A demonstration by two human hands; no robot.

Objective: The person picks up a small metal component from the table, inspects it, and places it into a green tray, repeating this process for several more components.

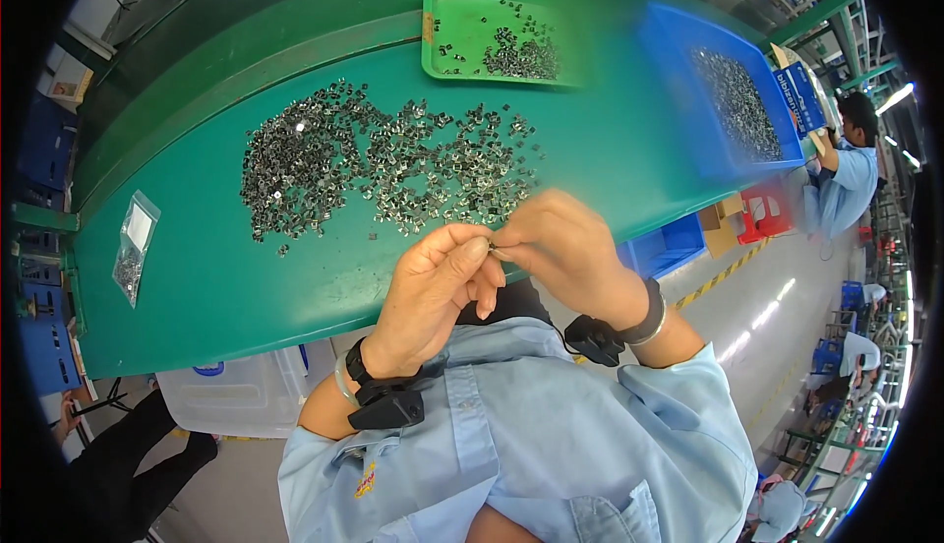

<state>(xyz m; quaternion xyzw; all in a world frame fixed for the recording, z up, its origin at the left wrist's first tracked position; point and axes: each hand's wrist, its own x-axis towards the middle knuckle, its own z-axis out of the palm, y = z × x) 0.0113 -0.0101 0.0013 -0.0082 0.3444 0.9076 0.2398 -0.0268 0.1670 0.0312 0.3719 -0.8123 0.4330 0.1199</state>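
Both hands meet at the near edge of a green-topped table [206, 297]. My left hand [433, 292] pinches a tiny dark metal part [494, 246] between thumb and forefinger. My right hand [565, 253], slightly blurred, has its fingertips closed at the same part. Its exact kind is too small to make out. Just beyond the hands lie heaps of small square black and silver metal parts, a denser heap [295, 164] at left and a looser one [442, 164] at right.
A green tray [462, 69] holding similar parts stands at the back. A blue bin [728, 154] of parts is at right. A clear bag [133, 248] lies at left. Below the table are a clear plastic box [236, 395] and a blue crate [669, 248]. A person [848, 184] works at far right.
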